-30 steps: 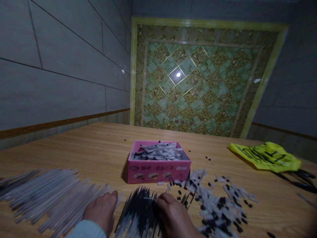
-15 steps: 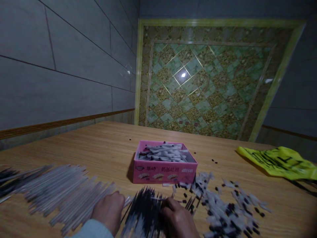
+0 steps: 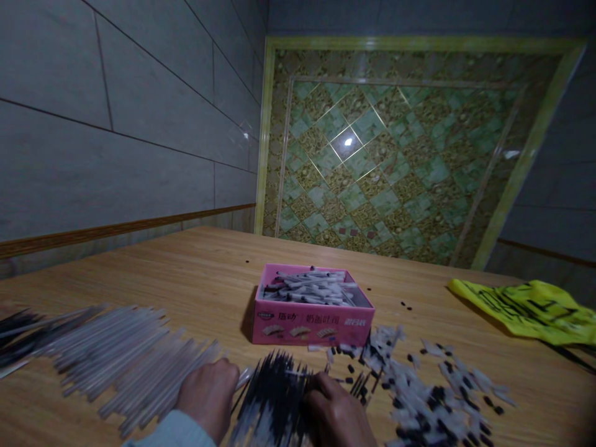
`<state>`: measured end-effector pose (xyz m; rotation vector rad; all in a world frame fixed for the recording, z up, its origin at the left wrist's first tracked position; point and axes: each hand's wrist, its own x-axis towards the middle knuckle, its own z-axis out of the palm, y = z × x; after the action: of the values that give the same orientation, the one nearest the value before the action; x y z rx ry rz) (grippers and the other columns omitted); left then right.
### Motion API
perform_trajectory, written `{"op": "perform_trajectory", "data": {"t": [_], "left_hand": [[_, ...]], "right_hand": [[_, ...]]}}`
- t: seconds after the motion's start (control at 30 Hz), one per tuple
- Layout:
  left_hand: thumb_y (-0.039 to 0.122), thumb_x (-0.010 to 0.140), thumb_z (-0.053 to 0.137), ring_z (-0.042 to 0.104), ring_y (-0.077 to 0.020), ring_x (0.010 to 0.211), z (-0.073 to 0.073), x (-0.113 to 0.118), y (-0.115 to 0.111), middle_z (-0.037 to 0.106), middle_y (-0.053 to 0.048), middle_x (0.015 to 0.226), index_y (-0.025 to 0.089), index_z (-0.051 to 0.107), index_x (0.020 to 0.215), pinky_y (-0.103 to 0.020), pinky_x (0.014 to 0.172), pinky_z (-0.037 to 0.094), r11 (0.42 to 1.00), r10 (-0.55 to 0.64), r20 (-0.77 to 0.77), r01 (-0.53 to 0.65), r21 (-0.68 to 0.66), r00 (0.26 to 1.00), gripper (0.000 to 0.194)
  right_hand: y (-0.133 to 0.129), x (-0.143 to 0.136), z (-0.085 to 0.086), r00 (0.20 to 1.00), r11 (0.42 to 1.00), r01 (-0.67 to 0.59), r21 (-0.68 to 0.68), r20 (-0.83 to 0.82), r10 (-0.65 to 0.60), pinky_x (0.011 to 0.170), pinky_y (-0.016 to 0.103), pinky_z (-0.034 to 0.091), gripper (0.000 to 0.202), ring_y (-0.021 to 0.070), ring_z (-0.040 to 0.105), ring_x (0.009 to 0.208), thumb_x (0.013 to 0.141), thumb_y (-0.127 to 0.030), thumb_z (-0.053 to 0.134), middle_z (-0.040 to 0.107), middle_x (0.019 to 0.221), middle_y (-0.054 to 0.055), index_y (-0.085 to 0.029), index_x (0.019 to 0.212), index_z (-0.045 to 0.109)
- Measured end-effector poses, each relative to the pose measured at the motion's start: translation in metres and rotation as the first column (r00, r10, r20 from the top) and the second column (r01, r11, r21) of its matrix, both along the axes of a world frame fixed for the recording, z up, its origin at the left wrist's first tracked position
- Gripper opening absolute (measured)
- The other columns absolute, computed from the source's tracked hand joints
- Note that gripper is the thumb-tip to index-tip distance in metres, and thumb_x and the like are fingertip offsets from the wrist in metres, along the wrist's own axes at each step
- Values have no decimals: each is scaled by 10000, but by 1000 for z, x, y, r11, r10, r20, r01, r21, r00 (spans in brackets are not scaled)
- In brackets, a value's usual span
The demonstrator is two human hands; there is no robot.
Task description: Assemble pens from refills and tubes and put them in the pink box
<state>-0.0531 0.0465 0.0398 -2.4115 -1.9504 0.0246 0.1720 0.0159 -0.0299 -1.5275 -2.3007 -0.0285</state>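
Observation:
My left hand (image 3: 210, 397) has its fingers curled closed, between the clear tubes (image 3: 112, 347) and a bunch of thin dark-tipped sticks (image 3: 274, 397); what it holds is hidden. My right hand (image 3: 338, 413) is closed at the right side of that bunch, and its fingertips are too dark to show what they grip. Behind both hands stands a pink box (image 3: 311, 326) filled with whitish tubes (image 3: 316, 287) that have dark ends. Small translucent caps and black plugs (image 3: 431, 394) lie scattered to the right of my right hand.
The wooden table (image 3: 195, 267) reaches to the tiled walls. A yellow bag (image 3: 526, 310) with black print lies at the right. Dark sticks (image 3: 23, 338) lie at the far left. A few black bits are strewn behind and right of the box.
The whole view has shifted slightly, so the box and table items appear a little further right. Both hands stay in nearly the same places, still closed.

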Motion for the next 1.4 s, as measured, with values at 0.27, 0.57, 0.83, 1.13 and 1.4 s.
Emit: {"op": "perform_trajectory", "data": {"t": [0.27,0.57,0.83,1.13,1.4], "left_hand": [[29,700,440,658,-365,840,0,0,-1,704,-212,834,101,697,799,-448,687,473,1000,0,24,0,1,1000,285],[186,808,411,645,-242,876,5,6,-3,695,-100,931,226,661,929,-344,760,464,987,-156,318,136,87,935,281],[429,730,598,531,-99,403,-23,33,-10,620,13,570,191,552,757,-196,384,405,917,179,984,361,-169,7,243],[179,628,748,596,-92,409,-30,47,-19,681,-43,587,124,581,722,-149,374,452,785,616,608,453,-422,-500,199],[152,699,690,657,-148,462,-46,38,-6,726,-71,626,131,575,855,-193,396,511,759,647,475,442,-478,-596,195]], "right_hand": [[0,0,-4,999,1000,20,16,42,-21,573,203,420,197,166,605,745,706,-119,555,603,900,33,-254,837,615],[1,3,10,1000,991,12,131,-13,-10,914,345,384,642,260,419,1132,696,-69,492,552,1240,61,-189,1318,390],[5,0,0,996,989,91,114,5,-93,848,363,404,394,249,506,924,779,-143,511,640,978,74,-179,1169,551],[8,-1,1,997,987,54,149,43,-61,852,354,408,442,240,511,893,739,-89,586,639,952,74,-170,1172,541],[11,3,-9,982,975,115,192,126,-141,571,249,436,149,218,563,786,673,-119,691,612,825,31,-220,739,605]]}}
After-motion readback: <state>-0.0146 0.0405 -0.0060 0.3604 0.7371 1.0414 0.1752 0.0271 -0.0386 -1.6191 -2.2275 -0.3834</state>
